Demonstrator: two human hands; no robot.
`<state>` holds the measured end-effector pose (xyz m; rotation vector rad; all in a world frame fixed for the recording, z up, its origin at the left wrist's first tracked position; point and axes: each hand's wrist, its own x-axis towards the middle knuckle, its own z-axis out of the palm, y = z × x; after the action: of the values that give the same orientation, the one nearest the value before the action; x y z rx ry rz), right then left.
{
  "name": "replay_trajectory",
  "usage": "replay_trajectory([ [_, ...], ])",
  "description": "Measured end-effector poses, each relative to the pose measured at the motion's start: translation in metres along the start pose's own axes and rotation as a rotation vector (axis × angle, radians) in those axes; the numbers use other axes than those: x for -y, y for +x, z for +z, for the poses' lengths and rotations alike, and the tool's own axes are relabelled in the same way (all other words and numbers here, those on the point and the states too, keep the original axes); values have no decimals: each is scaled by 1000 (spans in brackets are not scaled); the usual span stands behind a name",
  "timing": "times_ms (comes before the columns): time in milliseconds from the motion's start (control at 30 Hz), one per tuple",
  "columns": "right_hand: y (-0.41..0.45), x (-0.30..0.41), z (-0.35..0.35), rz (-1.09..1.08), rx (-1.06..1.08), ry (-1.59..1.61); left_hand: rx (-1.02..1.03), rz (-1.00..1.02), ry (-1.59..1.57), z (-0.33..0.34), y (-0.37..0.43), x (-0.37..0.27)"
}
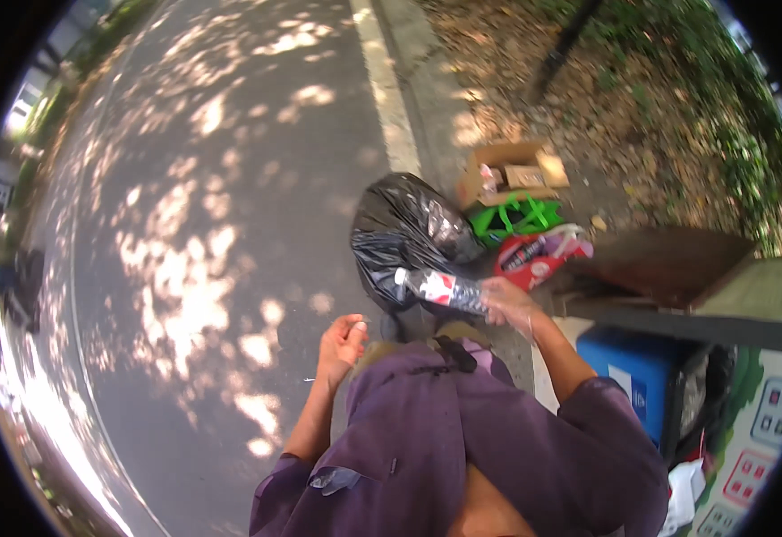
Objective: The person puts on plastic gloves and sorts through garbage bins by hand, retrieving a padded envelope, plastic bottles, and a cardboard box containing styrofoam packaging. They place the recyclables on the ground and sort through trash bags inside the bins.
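Out in front of me, my right hand (513,310) grips a clear plastic bottle (455,295) by its base end. The bottle lies nearly level, its white cap pointing left and a red and white label around its middle. Just beyond it, a bulging black plastic garbage bag (398,231) rests by the curb near my feet. To the left, my left hand (343,346) is raised over the asphalt with curled fingers, thumb close to the index finger. Whether something thin is pinched there cannot be made out.
Past the bag stand an open cardboard box (481,158), a green tote bag (498,231) and a red bag (532,265). On the right are a blue bin (626,369) and a printed board (770,436). The road (263,201) stretches left; leaf litter (599,121) borders the curb (387,101).
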<state>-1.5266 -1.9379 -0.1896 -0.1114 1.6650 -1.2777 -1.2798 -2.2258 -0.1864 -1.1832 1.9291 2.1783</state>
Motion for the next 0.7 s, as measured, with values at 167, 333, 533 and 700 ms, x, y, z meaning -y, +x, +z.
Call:
replay_trajectory([
  [167, -6, -16, -49, 162, -483, -100, -9, -222, 355, -48, 14, 92],
  [333, 3, -22, -120, 135, -742, -100, -32, -472, 441, -87, -7, 153],
  [533, 73, -20, -202, 14, -1007, -328, -217, -617, 368, -85, -50, 159],
  [700, 129, 26, -233, 56, -1058, -469, -198, -586, 332, -36, -72, 135],
])
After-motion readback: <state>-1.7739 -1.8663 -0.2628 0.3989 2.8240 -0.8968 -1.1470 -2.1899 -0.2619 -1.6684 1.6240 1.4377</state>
